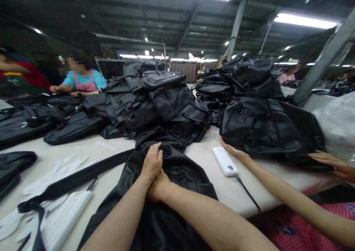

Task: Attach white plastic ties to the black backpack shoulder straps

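A black backpack [177, 173] with a small buckle lies on the table right before me. My left hand [153, 161] rests over its upper part, fingers pressed together and curled. Tucked against it, slightly lower and to the right, is my right hand [161, 184], closed, its fingers mostly hidden. The two hands touch each other; whatever lies between them is covered. A black strap [85, 175] runs from the backpack's left side across the table.
White strips [63, 214] lie at the left. A white power bank [224, 162] with a cable is on the right. Another person's hands [235, 151] touch a big black backpack [271, 125] there. Piled black bags [161, 103] stand behind; co-workers [85, 79] sit at the far left.
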Demonstrator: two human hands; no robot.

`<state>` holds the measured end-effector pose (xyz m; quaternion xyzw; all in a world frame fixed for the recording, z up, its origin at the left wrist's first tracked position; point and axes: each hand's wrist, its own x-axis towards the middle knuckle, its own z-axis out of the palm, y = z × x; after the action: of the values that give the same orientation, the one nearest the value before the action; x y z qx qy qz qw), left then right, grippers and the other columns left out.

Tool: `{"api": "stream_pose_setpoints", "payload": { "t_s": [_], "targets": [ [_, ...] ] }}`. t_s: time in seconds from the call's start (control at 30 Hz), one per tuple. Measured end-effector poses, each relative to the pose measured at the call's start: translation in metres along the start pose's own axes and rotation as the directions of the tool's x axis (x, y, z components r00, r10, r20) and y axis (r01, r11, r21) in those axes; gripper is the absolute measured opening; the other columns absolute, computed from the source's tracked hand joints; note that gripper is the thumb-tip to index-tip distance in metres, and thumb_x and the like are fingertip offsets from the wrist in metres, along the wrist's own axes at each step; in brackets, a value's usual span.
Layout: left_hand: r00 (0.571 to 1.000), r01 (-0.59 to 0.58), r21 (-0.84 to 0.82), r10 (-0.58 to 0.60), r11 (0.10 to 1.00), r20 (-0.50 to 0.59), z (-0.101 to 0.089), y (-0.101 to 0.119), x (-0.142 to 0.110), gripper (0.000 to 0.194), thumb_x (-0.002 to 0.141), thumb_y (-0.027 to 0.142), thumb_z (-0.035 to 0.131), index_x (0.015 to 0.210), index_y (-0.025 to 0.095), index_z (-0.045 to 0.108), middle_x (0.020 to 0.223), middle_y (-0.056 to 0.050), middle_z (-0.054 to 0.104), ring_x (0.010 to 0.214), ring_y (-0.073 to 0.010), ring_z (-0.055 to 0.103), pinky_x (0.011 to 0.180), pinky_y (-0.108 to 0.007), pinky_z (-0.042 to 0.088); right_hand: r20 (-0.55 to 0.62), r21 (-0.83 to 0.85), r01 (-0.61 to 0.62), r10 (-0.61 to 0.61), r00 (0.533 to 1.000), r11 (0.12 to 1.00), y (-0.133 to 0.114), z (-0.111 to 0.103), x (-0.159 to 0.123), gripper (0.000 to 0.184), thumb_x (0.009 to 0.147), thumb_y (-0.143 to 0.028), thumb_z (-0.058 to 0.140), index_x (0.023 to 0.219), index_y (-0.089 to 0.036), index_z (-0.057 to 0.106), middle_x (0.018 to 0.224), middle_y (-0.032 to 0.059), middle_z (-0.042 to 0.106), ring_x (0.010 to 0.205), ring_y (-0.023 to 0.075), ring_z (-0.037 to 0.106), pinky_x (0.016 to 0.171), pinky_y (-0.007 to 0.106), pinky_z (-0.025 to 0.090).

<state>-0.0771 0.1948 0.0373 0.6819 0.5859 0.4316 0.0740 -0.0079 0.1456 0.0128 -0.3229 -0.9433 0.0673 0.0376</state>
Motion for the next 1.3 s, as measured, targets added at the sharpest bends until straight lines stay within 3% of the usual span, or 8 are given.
{"api": "stream_pose_setpoints", "payload": {
  "t_s": [0.2, 0.3, 0.37, 0.57, 0.73, 0.87, 1.07, 1.3],
  "targets": [
    [0.989, 0.149, -0.244, -0.150, 0.958, 0.017, 0.010, -0.040, -0.003, 0.034, 0.084, 0.036, 0.038, 0.108, 0.018, 0.055, 0.102, -0.006, 0.065, 0.095, -0.0171, 0.061, 0.088, -0.032, 0.045, 0.038, 0.286, 0.030, -0.042, 0.998, 0.958, 0.023, -0.052, -0.053, 0.029, 0.084, -0.032, 0.042, 0.105, -0.028, 0.061, 0.103, 0.0008, 0.066, 0.097, 0.0170, 0.058, 0.082, 0.029, 0.045],
    [0.989, 0.141, -0.268, -0.147, 0.953, -0.003, 0.009, -0.045, -0.006, 0.031, 0.083, 0.036, 0.042, 0.104, 0.019, 0.057, 0.102, -0.005, 0.065, 0.097, -0.0174, 0.060, 0.091, -0.032, 0.043, -0.275, 0.320, -0.297, 0.388, 0.880, 0.900, 0.073, -0.086, -0.066, 0.032, 0.088, -0.034, 0.036, 0.102, -0.025, 0.063, 0.101, 0.0032, 0.066, 0.095, 0.0172, 0.059, 0.080, 0.027, 0.042],
    [0.996, 0.080, -0.211, -0.087, 0.974, -0.022, 0.010, -0.040, -0.007, 0.027, 0.083, 0.033, 0.043, 0.100, 0.019, 0.059, 0.100, -0.005, 0.065, 0.097, -0.0178, 0.059, 0.091, -0.032, 0.042, -0.230, 0.313, -0.450, 0.527, 0.818, 0.836, 0.106, -0.096, -0.055, 0.031, 0.086, -0.035, 0.039, 0.097, -0.021, 0.065, 0.099, 0.0067, 0.067, 0.093, 0.0203, 0.059, 0.078, 0.030, 0.042],
    [0.997, -0.064, -0.143, 0.059, 0.988, -0.040, 0.013, -0.030, -0.009, 0.024, 0.085, 0.025, 0.038, 0.099, 0.020, 0.058, 0.098, -0.005, 0.062, 0.098, -0.0174, 0.057, 0.092, -0.032, 0.043, 0.040, 0.347, -0.392, 0.404, 0.914, 0.852, 0.143, -0.079, 0.010, 0.033, 0.072, -0.042, 0.058, 0.097, -0.021, 0.065, 0.096, 0.0027, 0.067, 0.086, 0.0162, 0.060, 0.070, 0.022, 0.044],
    [0.989, -0.148, 0.026, 0.147, 0.989, 0.031, 0.012, -0.033, -0.011, 0.026, 0.084, 0.022, 0.040, 0.105, 0.021, 0.056, 0.106, -0.007, 0.060, 0.105, -0.0195, 0.053, 0.093, -0.036, 0.040, 0.197, 0.302, -0.339, 0.290, 0.937, 0.891, 0.149, -0.091, 0.019, 0.025, 0.059, -0.033, 0.070, 0.081, -0.020, 0.068, 0.073, -0.0007, 0.065, 0.068, 0.0153, 0.058, 0.056, 0.021, 0.041],
    [0.976, -0.206, 0.156, 0.192, 0.966, 0.100, 0.010, -0.030, -0.011, 0.031, 0.084, 0.027, 0.044, 0.113, 0.022, 0.054, 0.114, -0.006, 0.059, 0.115, -0.0216, 0.046, 0.101, -0.039, 0.030, -0.064, 0.286, -0.149, 0.174, 0.983, 0.947, 0.153, -0.089, 0.003, 0.016, 0.066, -0.027, 0.067, 0.080, -0.019, 0.065, 0.081, 0.0002, 0.061, 0.080, 0.0152, 0.055, 0.069, 0.023, 0.040],
    [0.990, -0.139, 0.336, 0.129, 0.931, 0.052, 0.019, -0.026, -0.011, 0.060, 0.077, 0.037, 0.055, 0.132, 0.021, 0.037, 0.134, -0.010, 0.045, 0.126, -0.0282, 0.033, 0.106, -0.046, 0.014, -0.536, 0.478, -0.178, 0.446, 0.717, 0.860, 0.142, -0.055, -0.010, 0.007, 0.077, -0.024, 0.058, 0.075, -0.018, 0.057, 0.079, 0.0006, 0.058, 0.081, 0.0136, 0.054, 0.076, 0.024, 0.040],
    [0.989, -0.150, 0.350, 0.134, 0.925, 0.069, 0.024, -0.017, -0.009, 0.057, 0.074, 0.016, 0.048, 0.131, 0.018, 0.037, 0.129, -0.010, 0.050, 0.127, -0.0261, 0.033, 0.106, -0.047, 0.011, -0.201, 0.621, -0.447, 0.682, 0.703, 0.644, 0.130, -0.058, -0.030, 0.046, 0.077, -0.049, 0.054, 0.111, -0.017, 0.052, 0.090, 0.0057, 0.064, 0.083, 0.0178, 0.059, 0.074, 0.028, 0.043]
  ]
}}
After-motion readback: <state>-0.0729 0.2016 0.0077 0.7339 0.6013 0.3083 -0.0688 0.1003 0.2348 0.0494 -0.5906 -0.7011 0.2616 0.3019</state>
